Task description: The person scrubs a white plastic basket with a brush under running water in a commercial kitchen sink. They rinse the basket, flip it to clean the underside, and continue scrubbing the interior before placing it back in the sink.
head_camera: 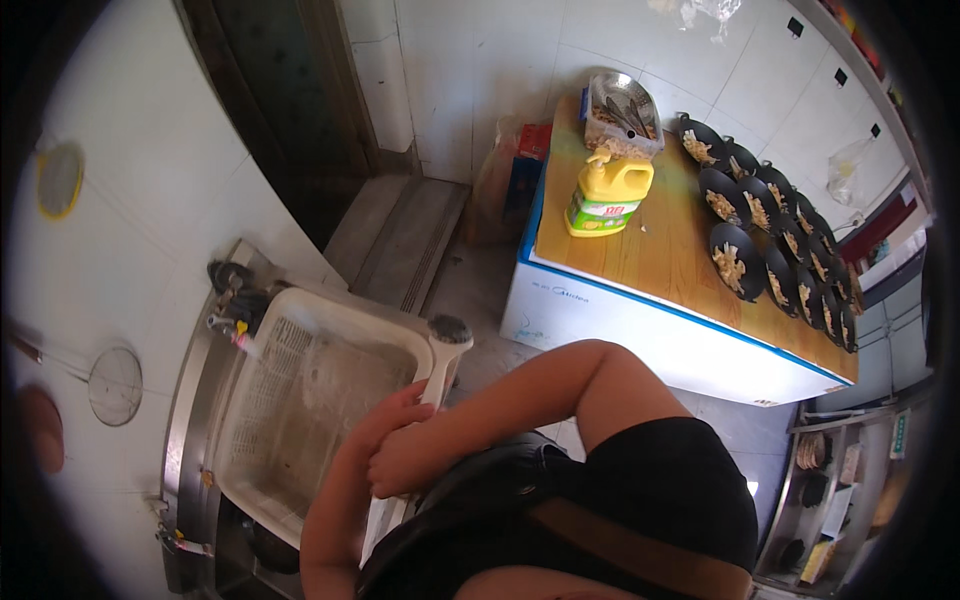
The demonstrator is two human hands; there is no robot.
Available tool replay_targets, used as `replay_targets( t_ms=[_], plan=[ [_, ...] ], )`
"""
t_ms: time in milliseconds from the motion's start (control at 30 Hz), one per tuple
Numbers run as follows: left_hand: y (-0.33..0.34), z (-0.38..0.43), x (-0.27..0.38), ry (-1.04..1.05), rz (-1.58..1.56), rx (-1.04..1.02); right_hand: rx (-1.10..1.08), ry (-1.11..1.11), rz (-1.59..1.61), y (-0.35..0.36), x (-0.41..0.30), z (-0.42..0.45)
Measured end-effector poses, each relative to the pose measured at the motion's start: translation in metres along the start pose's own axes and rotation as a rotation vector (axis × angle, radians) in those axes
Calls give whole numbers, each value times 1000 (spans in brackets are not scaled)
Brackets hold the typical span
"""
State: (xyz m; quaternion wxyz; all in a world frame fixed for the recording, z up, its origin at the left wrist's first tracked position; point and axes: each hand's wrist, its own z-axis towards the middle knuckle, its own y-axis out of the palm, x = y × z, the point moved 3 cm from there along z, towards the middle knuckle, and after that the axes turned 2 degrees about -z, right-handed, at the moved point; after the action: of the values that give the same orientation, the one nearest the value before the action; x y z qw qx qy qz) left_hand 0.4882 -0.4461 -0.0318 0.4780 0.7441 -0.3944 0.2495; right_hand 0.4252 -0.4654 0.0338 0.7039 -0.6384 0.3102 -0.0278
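Note:
A scrubbing brush (pixel 442 360) with a pale handle and dark round head stands over the near right rim of a large off-white plastic basket (pixel 240 450). My left hand (pixel 396 414) has its fingers around the brush's handle. My right hand (pixel 401 463) is curled just below it, crossing by the left wrist; whether anything is inside it is hidden. The basket has slotted walls and a brown-stained bottom, and rests over a stainless steel sink (pixel 187 405).
Taps (pixel 229 315) line the sink's wall side, and a wire strainer (pixel 116 386) hangs there. Right, a wood-topped Midea chest freezer (pixel 592 300) bears a yellow jug (pixel 609 196), a tub (pixel 622 135) and several black pans of food (pixel 731 259). A metal shelf (pixel 814 480) stands lower right.

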Motion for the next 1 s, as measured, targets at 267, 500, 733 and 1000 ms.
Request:
replay_targets(
  t_ms=[267, 500, 733, 1000],
  plan=[
    [92, 174, 67, -13, 80, 66, 1108, 1138, -435, -148, 80, -347],
    [129, 264, 87, 156, 327, 274, 748, 1636, -214, -93, 183, -450],
    [130, 273, 88, 191, 479, 325, 668, 1537, -51, -89, 185, -452],
    [132, 266, 79, 154, 465, 310, 736, 1508, 243, -84, 187, -454]
  ],
)
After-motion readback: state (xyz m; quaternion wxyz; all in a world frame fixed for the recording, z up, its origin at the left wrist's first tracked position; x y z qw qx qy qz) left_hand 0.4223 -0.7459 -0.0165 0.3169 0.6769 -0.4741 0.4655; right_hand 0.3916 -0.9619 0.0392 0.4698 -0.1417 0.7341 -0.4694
